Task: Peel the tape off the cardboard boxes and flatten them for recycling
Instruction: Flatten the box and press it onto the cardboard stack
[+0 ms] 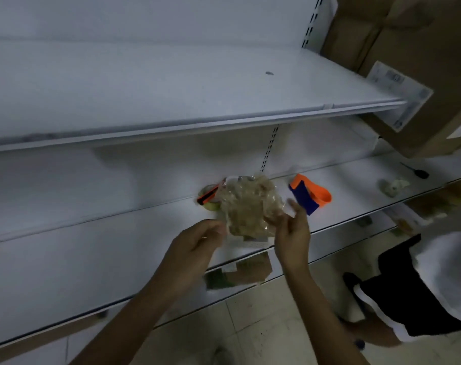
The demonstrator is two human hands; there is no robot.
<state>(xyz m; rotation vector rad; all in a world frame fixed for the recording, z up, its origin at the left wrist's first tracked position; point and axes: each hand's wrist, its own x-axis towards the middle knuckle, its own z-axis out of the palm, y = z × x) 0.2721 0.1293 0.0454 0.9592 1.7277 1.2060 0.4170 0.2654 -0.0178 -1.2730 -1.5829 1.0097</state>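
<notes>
My left grip [197,241] has its fingers curled in at the lower left edge of the wad of peeled tape [250,206] and grasps it there. My right grip [292,230] is at the wad's right edge with its fingers mostly straight and pointing up; the blur keeps me from telling whether it pinches the tape or only touches it. The wad is clear and crumpled, flecked with brown, and it is held up between my 2 grips above the front of the white lower shelf [92,259]. Just behind it on the shelf lies a roundish thing with an orange and black strip [208,196], partly hidden by the wad. To the right of the wad lies an orange and blue tool [309,193], and further right a small pale crumpled scrap [394,187] and a thin black-handled thing [419,172]. The cardboard boxes [421,61] stand at the upper right, beyond the shelf end, and 1 of them bears a white label. At the lower right another person [421,299] in white and black is on the tiled floor [263,325].
</notes>
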